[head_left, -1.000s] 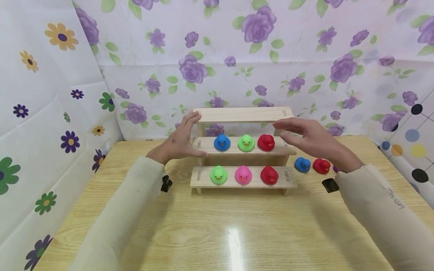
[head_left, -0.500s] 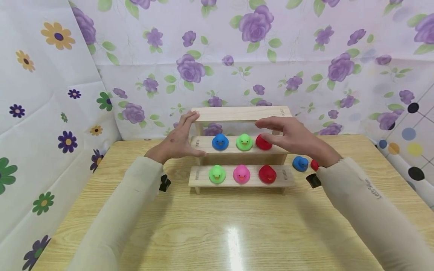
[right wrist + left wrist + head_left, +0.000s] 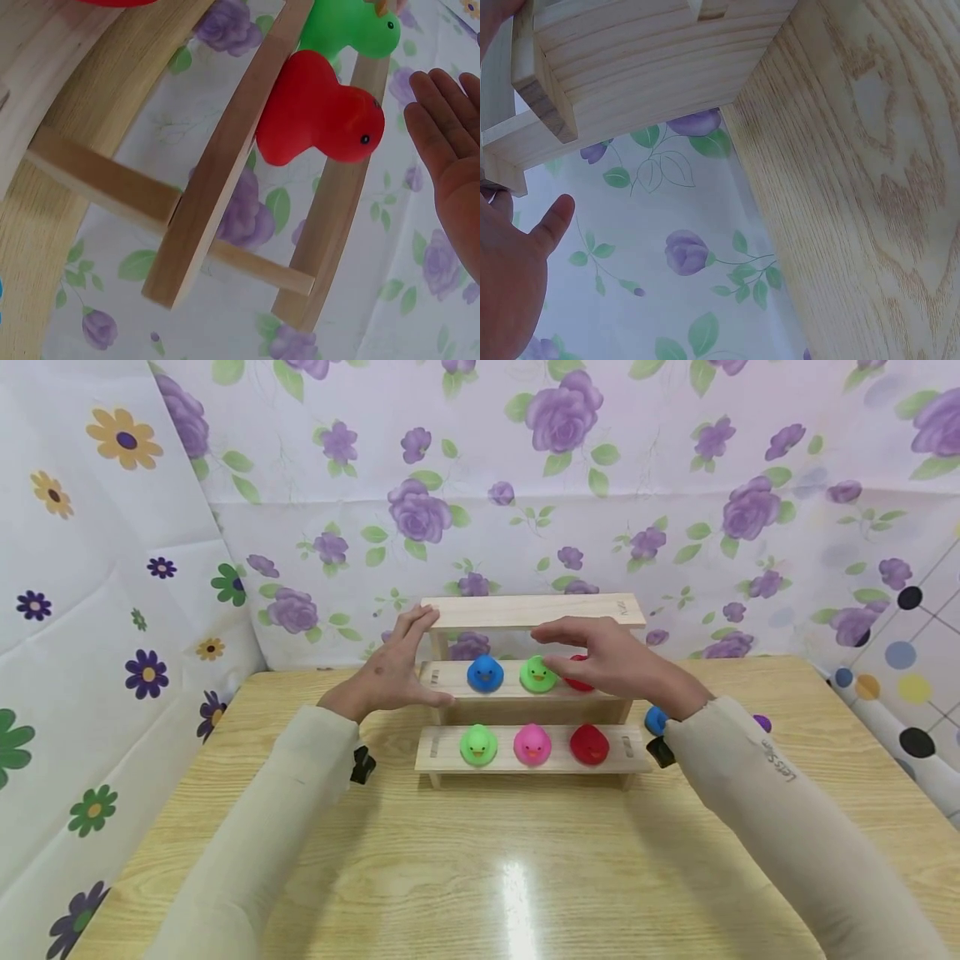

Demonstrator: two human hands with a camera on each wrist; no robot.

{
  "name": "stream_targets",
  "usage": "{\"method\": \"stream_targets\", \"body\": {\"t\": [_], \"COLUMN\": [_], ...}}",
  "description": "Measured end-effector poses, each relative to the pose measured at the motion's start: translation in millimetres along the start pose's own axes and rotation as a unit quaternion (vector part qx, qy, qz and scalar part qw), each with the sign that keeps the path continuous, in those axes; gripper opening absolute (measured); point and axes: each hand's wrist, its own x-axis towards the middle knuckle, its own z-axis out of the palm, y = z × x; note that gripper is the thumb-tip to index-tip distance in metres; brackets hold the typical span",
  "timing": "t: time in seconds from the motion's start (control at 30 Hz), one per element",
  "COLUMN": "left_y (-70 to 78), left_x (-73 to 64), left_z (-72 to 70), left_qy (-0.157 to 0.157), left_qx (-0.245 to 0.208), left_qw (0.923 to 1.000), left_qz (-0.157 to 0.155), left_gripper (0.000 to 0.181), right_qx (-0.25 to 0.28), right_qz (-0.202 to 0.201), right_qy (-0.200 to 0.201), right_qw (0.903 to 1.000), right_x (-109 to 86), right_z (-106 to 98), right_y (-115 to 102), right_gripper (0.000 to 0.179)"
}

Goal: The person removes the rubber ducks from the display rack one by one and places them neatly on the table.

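A three-tier wooden stand (image 3: 525,612) faces me. A blue duck (image 3: 485,674), a green duck (image 3: 536,677) and a partly hidden red duck (image 3: 580,686) sit on its middle tier. The bottom tier bears a green duck (image 3: 478,745), a pink duck (image 3: 532,744) and a red duck (image 3: 589,744). My left hand (image 3: 393,670) touches the top tier's left end with its fingertips; the thumb sticks out apart from the wood. Before the middle tier's right part hovers my right hand (image 3: 615,662), holding nothing. In the right wrist view its fingers (image 3: 439,120) are extended beside the ducks.
On the table (image 3: 450,868), right of the stand, lie a blue duck (image 3: 655,719) and a purple thing (image 3: 762,722), both partly behind the right forearm. A floral cloth (image 3: 480,460) hangs at the back; another flowered sheet (image 3: 90,543) borders the left side.
My right hand has moved left, from the stand's right end to in front of the middle tier's red duck. The left hand stays at the top tier. No duck has shifted.
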Motion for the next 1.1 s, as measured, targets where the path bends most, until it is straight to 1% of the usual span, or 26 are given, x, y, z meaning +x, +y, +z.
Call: {"method": "stream_targets", "body": {"t": [0.23,0.63,0.77,0.93,1.1], "left_y": [1.7,1.0,1.2,-0.4,-0.5], "left_x": [0.3,0.2,0.4,1.0,0.6], "left_z": [-1.1,-1.1,-1.2,0.4,0.0], "left_qy": [0.002,0.001,0.001,0.001,0.002], "left_qx": [0.004,-0.001,-0.006,-0.005,-0.01], "left_qw": [1.0,1.0,1.0,1.0,0.9999], "left_qz": [0.005,-0.004,-0.002,0.008,0.008], "left_gripper": [0.124,0.126,0.125,0.124,0.124], "right_qx": [-0.018,-0.006,0.003,0.015,0.008], "right_qz": [-0.016,0.0,-0.007,-0.022,-0.037], "right_qy": [-0.01,-0.024,-0.025,-0.023,-0.023], "right_qw": [0.9996,0.9997,0.9997,0.9994,0.999], "right_x": [12.8,28.4,32.5,36.7,41.8], "right_z": [7,22,27,34,39], "right_y": [-3,-6,-7,-9,-9], "right_gripper": [0.043,0.046,0.046,0.046,0.045]}}
